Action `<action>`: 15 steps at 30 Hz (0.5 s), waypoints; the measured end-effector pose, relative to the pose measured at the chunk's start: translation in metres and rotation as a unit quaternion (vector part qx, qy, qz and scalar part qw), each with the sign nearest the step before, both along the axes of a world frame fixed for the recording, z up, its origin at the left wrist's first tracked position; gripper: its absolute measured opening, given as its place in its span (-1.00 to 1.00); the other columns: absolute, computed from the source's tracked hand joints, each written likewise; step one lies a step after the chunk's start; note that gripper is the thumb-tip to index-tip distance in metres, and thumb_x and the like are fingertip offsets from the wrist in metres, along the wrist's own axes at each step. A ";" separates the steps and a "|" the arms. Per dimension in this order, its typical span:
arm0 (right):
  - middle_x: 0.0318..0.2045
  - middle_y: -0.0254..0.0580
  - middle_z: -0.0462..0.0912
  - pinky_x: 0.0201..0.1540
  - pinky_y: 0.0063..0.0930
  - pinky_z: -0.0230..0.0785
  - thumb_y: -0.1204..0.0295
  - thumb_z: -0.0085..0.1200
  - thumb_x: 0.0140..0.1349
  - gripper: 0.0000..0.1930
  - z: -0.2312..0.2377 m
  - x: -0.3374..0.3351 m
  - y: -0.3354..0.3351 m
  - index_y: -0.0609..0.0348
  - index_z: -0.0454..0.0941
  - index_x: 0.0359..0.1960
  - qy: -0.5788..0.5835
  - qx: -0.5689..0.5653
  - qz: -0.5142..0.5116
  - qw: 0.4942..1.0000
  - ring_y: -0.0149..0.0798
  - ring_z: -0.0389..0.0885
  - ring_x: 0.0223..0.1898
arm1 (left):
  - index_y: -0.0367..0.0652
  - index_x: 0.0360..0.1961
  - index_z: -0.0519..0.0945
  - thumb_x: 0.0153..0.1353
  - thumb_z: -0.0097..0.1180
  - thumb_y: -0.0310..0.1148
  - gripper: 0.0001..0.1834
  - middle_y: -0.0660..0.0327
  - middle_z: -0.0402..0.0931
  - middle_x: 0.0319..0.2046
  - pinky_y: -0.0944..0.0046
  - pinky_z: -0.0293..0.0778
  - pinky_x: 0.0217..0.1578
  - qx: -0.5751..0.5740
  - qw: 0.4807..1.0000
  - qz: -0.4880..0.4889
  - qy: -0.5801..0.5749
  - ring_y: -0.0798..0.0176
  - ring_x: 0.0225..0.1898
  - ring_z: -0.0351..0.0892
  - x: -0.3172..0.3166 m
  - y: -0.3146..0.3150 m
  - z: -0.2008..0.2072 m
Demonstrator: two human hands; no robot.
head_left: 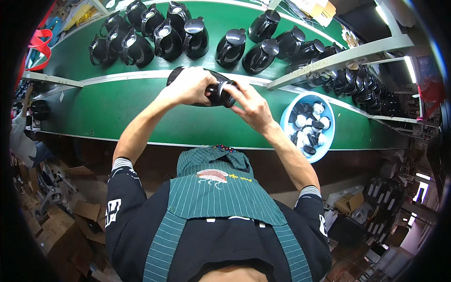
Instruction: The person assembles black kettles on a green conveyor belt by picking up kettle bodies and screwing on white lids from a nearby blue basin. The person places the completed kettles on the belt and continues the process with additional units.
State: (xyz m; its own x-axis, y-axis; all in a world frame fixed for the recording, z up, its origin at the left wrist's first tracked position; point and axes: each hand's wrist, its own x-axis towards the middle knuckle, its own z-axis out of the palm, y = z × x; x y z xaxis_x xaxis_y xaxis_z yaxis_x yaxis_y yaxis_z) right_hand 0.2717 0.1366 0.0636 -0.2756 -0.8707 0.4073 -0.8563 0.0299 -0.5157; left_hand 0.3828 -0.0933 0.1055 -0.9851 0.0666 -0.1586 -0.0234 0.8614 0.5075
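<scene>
A glossy black jug (217, 76) lies on its side above the green bench, its mouth end pointing right. My left hand (189, 86) is closed around the jug's body and handle side, covering much of it. At the mouth end, my right hand (254, 106) has its fingers closed about the dark neck or lid, with the thumb below and fingertips on the rim. Whether a separate lid is in these fingers cannot be made out. Right of my right hand stands a light blue basin (284, 124) of black and silvery-white jug lids (307, 129).
Black jugs (136, 49) with bright tops stand on the raised shelf ahead, left; several lidded ones (230, 48) stand to the right. White metal posts (338, 63) cross the bench. Cardboard boxes (89, 216) lie on the floor. Another person (26, 141) is at the far left.
</scene>
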 end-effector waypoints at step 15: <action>-0.06 0.31 0.69 -0.17 -0.28 0.75 -0.19 0.07 0.42 -0.17 -0.013 0.009 -0.004 0.47 0.42 0.30 -0.704 0.115 -0.209 0.668 -0.01 0.82 -0.15 | -0.02 -0.38 0.54 0.18 0.18 -0.42 -0.95 0.23 0.62 -0.61 0.19 0.52 -0.42 -0.192 0.951 0.089 0.226 0.19 -0.52 0.71 0.022 0.062 -0.066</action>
